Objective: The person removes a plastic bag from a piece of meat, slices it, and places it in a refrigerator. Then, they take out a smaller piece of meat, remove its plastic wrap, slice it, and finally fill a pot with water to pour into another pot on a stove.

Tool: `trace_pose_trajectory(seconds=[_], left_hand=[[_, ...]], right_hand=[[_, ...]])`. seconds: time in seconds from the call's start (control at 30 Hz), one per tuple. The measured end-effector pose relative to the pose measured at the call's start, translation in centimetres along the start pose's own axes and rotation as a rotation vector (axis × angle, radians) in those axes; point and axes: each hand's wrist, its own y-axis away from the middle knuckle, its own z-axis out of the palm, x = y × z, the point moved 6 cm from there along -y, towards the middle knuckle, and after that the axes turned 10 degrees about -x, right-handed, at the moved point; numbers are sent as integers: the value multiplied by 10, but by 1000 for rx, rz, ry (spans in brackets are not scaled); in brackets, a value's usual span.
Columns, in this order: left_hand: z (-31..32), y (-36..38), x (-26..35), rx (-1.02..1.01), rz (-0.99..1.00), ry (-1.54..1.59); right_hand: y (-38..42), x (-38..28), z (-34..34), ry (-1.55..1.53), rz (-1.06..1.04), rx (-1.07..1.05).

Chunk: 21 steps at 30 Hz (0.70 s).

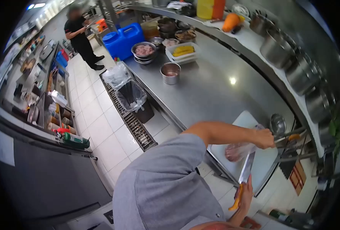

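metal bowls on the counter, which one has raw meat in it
The stacked metal bowl beside the blue jug, filled with pinkish raw meat. The lone steel pot nearer the person is nearly empty.

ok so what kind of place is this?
Most likely a commercial kitchen: a long stainless steel counter, a row of large metal pots on the shelf above it, and a cutting board where the right hand holds a knife beside bagged meat.
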Motion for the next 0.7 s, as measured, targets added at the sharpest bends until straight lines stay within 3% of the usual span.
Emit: trace_pose_trajectory(seconds=[0.07,0.2,0.33,0.4,0.43,0.5,0.57,0.63,0.7], left_hand=[[2,-6,-16,70,47,-5],[-4,0,28,25,112,-45],[-17,4,4,63,-18,-70],[-16,-1,-2,75,-51,-46],[-18,0,-2,101,-86,-51],[-16,1,-8,99,-155,-73],[-6,-5,-14,37,-219,-47],[-9,-6,-17,51,-251,-4],[-25,-1,-19,-73,-230,-52]], right_hand=[[-15,-5,-20,162,85,-13],[-6,-24,-12,267,106,-122],[8,-16,-20,224,150,-50],[9,-8,-11,210,136,-111],[14,2,0,348,205,-238],[29,0,24,294,227,-205],[14,1,15,230,47,-148],[11,1,28,129,113,-67],[26,4,54,210,176,-239]])
